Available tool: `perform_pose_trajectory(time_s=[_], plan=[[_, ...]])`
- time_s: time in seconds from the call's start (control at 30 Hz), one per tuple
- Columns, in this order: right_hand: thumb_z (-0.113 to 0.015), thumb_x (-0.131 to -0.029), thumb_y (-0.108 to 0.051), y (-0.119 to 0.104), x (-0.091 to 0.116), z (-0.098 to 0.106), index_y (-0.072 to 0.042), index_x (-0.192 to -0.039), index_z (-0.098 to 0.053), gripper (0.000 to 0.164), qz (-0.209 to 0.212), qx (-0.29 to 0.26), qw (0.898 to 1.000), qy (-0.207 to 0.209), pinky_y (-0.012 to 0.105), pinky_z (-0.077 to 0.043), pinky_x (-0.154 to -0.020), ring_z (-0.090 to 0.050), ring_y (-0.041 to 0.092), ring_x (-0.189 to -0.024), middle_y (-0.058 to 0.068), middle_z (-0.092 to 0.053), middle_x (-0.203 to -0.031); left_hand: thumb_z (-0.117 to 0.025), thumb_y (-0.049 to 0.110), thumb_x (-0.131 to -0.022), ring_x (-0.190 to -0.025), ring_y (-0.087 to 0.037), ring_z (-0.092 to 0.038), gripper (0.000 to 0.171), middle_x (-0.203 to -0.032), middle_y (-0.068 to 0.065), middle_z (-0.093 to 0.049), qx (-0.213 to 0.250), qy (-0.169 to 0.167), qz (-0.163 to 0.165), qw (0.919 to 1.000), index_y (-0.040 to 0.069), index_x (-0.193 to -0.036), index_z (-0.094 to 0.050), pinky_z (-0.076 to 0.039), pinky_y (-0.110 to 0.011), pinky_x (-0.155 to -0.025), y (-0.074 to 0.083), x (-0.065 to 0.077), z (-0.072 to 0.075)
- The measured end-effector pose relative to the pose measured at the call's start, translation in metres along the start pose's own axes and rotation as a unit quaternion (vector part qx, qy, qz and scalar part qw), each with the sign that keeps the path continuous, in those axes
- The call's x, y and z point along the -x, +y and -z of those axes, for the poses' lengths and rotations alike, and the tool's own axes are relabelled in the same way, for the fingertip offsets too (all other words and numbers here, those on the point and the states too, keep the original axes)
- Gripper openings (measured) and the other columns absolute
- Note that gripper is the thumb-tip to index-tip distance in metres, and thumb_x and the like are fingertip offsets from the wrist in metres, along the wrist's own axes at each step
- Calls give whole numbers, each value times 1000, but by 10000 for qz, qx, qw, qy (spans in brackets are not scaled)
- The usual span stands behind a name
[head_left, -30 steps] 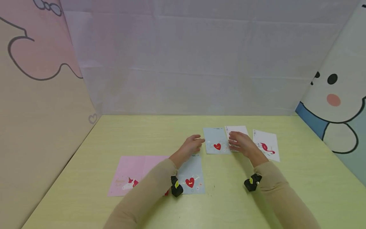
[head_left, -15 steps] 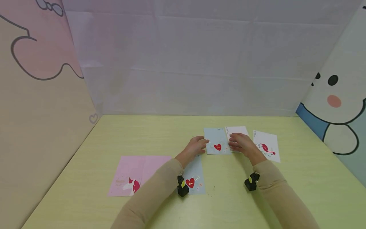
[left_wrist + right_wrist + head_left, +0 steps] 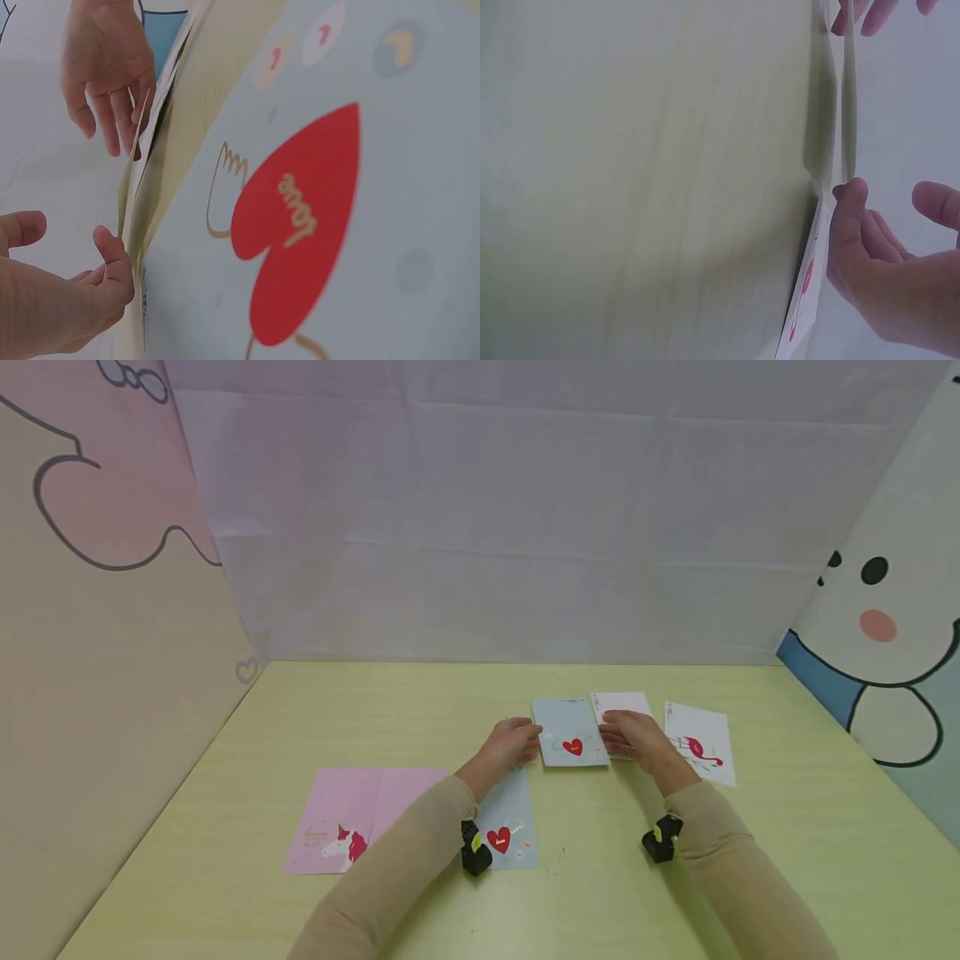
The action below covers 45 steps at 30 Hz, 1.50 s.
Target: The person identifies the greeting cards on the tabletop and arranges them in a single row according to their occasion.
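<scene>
In the head view, a light-blue greeting card (image 3: pixel 564 722) with a red heart lies between my two hands, raised slightly off the table. My left hand (image 3: pixel 501 752) is at the card's left edge, fingertips touching it; in the left wrist view its thumb (image 3: pixel 22 227) stands apart. At the other edge is my right hand (image 3: pixel 637 739), a fingertip (image 3: pixel 853 192) touching the card's rim in the right wrist view, thumb away from it. Behind the right hand, a white card (image 3: pixel 624 700) is partly covered.
A white flamingo card (image 3: pixel 701 727) lies right of the right hand. Nearer on the left, an open pink unicorn card (image 3: pixel 345 802) lies flat, partly under the left arm. Beside it is another light-blue heart card (image 3: pixel 513 814). A pale wall covering (image 3: pixel 480 527) stands behind the table.
The light-blue card has lifted a little and shifted slightly toward me. My left hand has moved right to its edge; the right hand has barely moved.
</scene>
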State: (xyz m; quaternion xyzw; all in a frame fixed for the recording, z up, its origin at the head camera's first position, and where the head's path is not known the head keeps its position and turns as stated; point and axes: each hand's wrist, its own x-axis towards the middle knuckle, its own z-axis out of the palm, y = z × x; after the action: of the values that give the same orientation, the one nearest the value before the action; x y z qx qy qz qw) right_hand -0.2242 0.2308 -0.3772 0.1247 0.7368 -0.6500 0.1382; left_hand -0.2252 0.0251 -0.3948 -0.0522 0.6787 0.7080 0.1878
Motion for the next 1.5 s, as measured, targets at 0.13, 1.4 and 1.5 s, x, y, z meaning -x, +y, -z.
perform_pose_trajectory(time_s=[0.13,1.4,1.5], plan=[[-39,-94,-19,-1,2,-1,7,-133,-28,47,33,125,9999,62,27,-44,-83,-48,22,-104,22,-42,-124,-53,15,-88,-92,-22,-56,46,-103,-12,-57,-92,10,-65,9999,-4,-128,-38,-48,-29,-74,0,2,0],[-54,-88,-11,7,27,0,5,-127,-42,44,673,721,9951,12,36,-41,-87,-53,20,-91,21,-48,-116,-62,-2,-79,-60,-16,-60,35,-80,-9,-60,-586,206,-1497,9868,-1,-113,-53,-50,-26,-57,-5,25,5],[-55,-87,-10,7,30,0,5,-126,-42,43,711,778,9944,-1,37,-41,-87,-54,19,-89,18,-51,-110,-62,-3,-79,-61,-17,-60,39,-80,-9,-60,-545,166,-1493,9872,1,-117,-52,-51,-27,-57,-5,29,6]])
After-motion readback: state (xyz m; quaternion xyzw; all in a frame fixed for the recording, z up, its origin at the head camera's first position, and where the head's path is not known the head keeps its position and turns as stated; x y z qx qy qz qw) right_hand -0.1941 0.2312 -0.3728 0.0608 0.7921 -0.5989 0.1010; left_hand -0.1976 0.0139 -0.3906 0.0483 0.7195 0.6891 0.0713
